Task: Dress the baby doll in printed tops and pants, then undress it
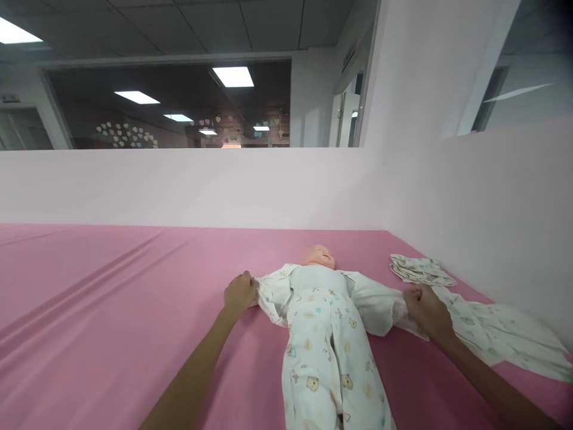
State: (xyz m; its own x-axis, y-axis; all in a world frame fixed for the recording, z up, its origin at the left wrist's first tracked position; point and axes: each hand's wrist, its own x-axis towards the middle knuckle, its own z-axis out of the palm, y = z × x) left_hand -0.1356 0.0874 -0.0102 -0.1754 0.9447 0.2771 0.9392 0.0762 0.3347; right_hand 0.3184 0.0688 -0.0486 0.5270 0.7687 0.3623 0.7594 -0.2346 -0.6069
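Note:
A baby doll (319,255) lies on its back, head toward the wall. It wears patterned white pants (316,352) printed with small bears. Around its upper body is an open white baby shirt (371,301), spread out to both sides. My left hand (240,291) is closed on the end of the shirt's left-side sleeve. On the other side, my right hand (428,312) pinches the end of the right-side sleeve, whose plain white inner face shows. The doll's own arms and hands are hidden by the cloth.
Pink sheeting (111,310) with creases covers the surface. A folded patterned cloth (421,270) lies at the right near the wall, and a spread patterned garment (505,334) lies beside my right forearm. White walls (224,188) bound the back and right.

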